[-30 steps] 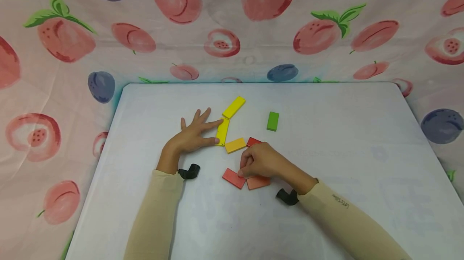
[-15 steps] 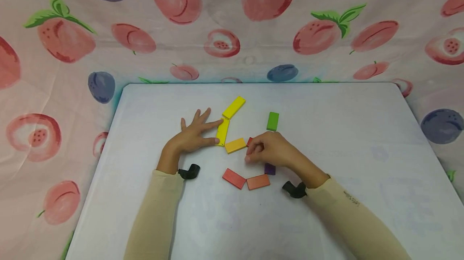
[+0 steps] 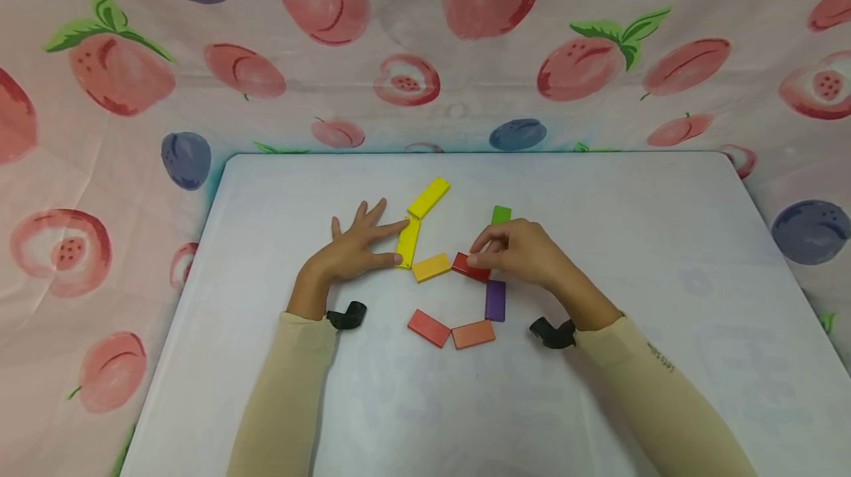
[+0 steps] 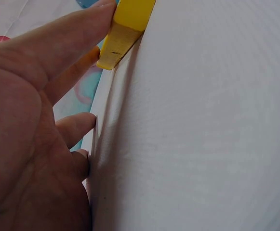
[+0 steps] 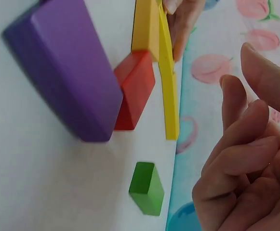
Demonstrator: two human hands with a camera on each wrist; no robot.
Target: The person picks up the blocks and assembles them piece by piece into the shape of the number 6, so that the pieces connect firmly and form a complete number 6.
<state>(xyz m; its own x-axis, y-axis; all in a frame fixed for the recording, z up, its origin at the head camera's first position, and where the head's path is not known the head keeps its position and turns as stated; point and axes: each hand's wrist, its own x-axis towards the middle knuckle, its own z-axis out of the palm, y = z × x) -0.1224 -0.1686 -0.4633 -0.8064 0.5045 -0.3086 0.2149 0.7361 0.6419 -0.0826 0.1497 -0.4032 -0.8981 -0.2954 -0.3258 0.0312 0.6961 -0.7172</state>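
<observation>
My left hand [image 3: 352,248] rests with spread, straight fingers on the table; its thumb and index fingertips touch the side of a yellow block [image 3: 411,242], also seen in the left wrist view as a yellow block end [image 4: 125,29]. My right hand [image 3: 525,252] hovers over the red block [image 3: 465,267] with its fingers loosely bent. In the right wrist view a gap shows between thumb and fingers, and nothing is held. Below the red block lies a purple block [image 3: 495,301]. An amber block [image 3: 431,267] links the yellow and red ones. The right hand partly hides a green block [image 3: 501,214].
Another yellow block [image 3: 428,197] angles up from the touched one. A coral block [image 3: 428,328] and an orange block [image 3: 473,334] lie end to end nearer the front. All lie on a white table [image 3: 638,241] before a fruit-patterned cloth [image 3: 465,108].
My right hand has moved up and to the right, from above the coral and orange blocks to the red one, uncovering the purple block. The left hand stays still.
</observation>
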